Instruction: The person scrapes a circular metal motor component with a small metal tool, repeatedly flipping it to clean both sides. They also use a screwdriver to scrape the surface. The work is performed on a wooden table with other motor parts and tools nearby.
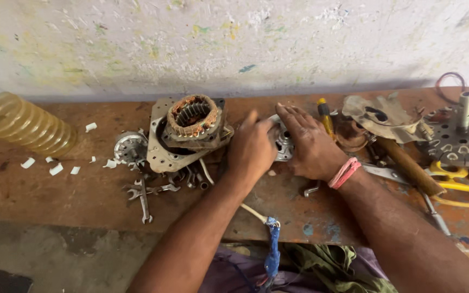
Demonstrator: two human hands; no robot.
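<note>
Both hands – left hand [252, 147], right hand [309, 142] – clamped on round metal motor part [283, 143], axis unclear

Count so far: two hands [252, 147] [310, 144], one copper-wound stator [194, 115], one ribbed yellow hose [23, 123], two small spanners [143, 194], one pair of yellow scissors [457, 184], one yellow-handled screwdriver [325, 115].

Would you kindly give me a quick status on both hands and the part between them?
Left hand and right hand both clasp a small round silver metal motor part. Copper-wound stator on grey plate close left. Yellow-handled screwdriver just behind right hand.
</note>
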